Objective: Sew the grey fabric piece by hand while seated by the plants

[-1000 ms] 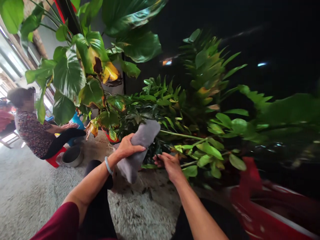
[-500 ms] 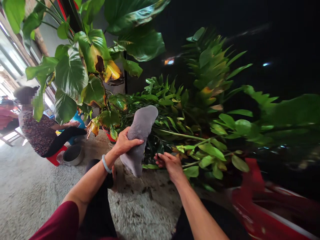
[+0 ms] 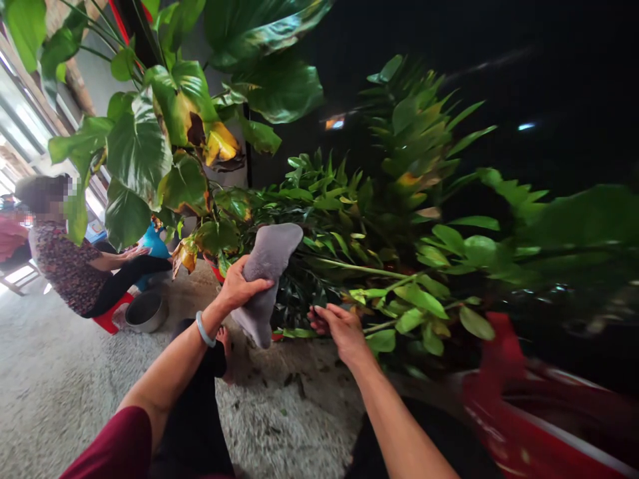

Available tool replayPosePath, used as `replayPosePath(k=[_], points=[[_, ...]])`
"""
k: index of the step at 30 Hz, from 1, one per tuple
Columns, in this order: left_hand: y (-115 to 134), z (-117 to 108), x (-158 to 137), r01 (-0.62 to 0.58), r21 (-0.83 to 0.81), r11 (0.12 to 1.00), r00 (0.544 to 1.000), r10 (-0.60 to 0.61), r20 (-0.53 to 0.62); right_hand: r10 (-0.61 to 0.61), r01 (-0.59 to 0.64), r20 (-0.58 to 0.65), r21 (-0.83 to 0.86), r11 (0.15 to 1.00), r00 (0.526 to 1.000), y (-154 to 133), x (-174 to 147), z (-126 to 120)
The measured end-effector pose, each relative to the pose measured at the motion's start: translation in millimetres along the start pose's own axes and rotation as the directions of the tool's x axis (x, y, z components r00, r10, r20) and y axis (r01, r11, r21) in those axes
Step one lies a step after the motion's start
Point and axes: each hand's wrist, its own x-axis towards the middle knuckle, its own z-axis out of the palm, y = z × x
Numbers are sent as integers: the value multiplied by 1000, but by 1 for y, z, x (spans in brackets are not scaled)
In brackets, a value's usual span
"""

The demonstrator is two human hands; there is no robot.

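My left hand [image 3: 243, 285] is closed around a soft grey cloth [image 3: 272, 256], thumb across its front. The cloth stands up above the fist and its lower corners hang below. A pale bangle [image 3: 204, 329] circles my left wrist. To the right, my right hand [image 3: 342, 329] has its thumb and fingers pinched at the edge of the foliage. A dark green leaf [image 3: 318, 298] stands at the fingertips, apparently pinched between them. Long leafy stems [image 3: 414, 299] of the plant spread behind and beside this hand.
Large leaves, some yellow and brown, hang from a tall plant [image 3: 140, 136] at upper left. A red bag [image 3: 499, 399] lies at lower right. On the left, a person [image 3: 64, 259] sits on a red stool [image 3: 112, 316] beside a metal basin [image 3: 146, 311]. Scattered bits dot the concrete floor [image 3: 279, 426].
My left hand has shifted slightly left, and the cloth's top has folded over into a broader, flatter shape. My right hand stays pinched in nearly the same place.
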Motion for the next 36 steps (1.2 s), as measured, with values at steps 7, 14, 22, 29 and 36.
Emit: replayPosePath(k=[7,14,22,29,36], points=[[-31,-2,-46,91,208,974,927,-159,340,-13,13,8,-10,1000,1000,-1,-1,-2],[-5,-11,-27,114,-5,993,980,-111,167,-27,28,29,-11,1000,999,2,0,-1],[-28,3,-31,128,27,991,980,-131,152,-10,10,1,-2,1000,1000,1,1,1],[-18,-6,-45,187,-59,981,967,-173,190,-12,13,15,-7,1000,1000,-2,-4,-3],[-2,0,-26,125,-189,974,992,-122,31,-29,29,37,-13,999,999,-3,-5,1]])
